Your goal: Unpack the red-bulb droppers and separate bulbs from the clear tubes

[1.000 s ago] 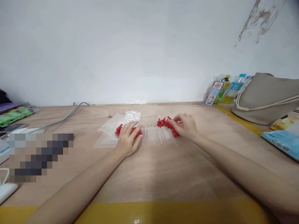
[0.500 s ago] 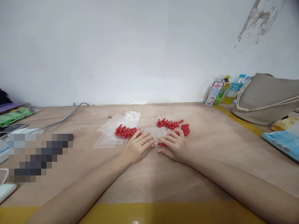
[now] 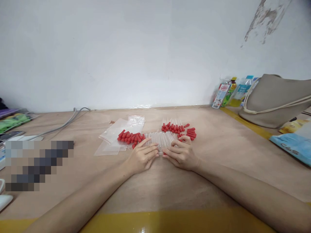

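Note:
A dropper [image 3: 160, 153] with a clear tube lies crosswise between my hands, its red bulb end mostly covered by my right fingers. My right hand [image 3: 181, 154] is closed around that bulb end. At the other end, my left hand [image 3: 143, 156] has its fingers curled together at the tube, which they partly hide. Just beyond my fingers is a row of clear tubes [image 3: 157, 138] lying side by side. Red rubber bulbs [image 3: 128, 137] cluster to their left, and more red bulbs [image 3: 191, 133] show at the right. Farther back sits another group of red-bulbed droppers [image 3: 173, 127].
Clear zip bags [image 3: 114, 131] lie behind the left bulbs. A grey cable [image 3: 64, 124] crosses the left side, near a blurred-out patch. Bottles [image 3: 240, 94], a carton [image 3: 220, 96], a grey bag [image 3: 274, 100] and a blue packet [image 3: 289, 147] stand or lie at right.
My right fingers have curled in from a flatter pose and closed over the red bulb end. My left fingers have drawn closer together. The view has shifted slightly.

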Demonstrator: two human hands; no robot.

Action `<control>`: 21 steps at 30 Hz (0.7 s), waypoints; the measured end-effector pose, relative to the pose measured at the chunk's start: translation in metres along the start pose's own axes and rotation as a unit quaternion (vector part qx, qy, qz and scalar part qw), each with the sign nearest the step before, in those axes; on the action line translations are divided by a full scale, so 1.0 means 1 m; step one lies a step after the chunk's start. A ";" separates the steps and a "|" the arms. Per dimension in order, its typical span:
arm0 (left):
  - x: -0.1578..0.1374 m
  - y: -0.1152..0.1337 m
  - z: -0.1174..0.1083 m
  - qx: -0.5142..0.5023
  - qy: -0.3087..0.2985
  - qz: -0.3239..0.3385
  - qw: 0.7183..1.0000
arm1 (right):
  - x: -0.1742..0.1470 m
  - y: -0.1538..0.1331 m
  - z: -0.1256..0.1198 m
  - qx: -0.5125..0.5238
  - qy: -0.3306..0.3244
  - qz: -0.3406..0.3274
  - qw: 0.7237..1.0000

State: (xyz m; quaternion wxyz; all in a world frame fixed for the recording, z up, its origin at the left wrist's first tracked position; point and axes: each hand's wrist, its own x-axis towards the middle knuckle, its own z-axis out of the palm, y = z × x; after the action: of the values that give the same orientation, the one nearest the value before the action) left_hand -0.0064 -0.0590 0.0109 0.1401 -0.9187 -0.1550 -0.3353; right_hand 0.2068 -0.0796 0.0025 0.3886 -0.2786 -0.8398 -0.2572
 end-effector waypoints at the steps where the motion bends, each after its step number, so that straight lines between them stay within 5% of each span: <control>1: 0.000 0.000 0.000 -0.005 0.001 -0.002 1.000 | 0.000 0.000 -0.001 -0.003 0.008 -0.006 1.000; 17: -0.002 0.002 -0.005 -0.028 0.010 -0.002 1.000 | -0.007 0.009 -0.010 -0.047 0.048 -0.069 0.995; 21: -0.008 -0.006 -0.005 -0.027 0.042 -0.023 0.998 | -0.012 0.021 -0.013 -0.051 0.065 -0.034 0.996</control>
State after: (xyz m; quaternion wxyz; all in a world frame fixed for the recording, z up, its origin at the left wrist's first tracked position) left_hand -0.0176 -0.0574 0.0103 0.1136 -0.9036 -0.1608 -0.3805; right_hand 0.2342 -0.0758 0.0043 0.4187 -0.2515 -0.8076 -0.3305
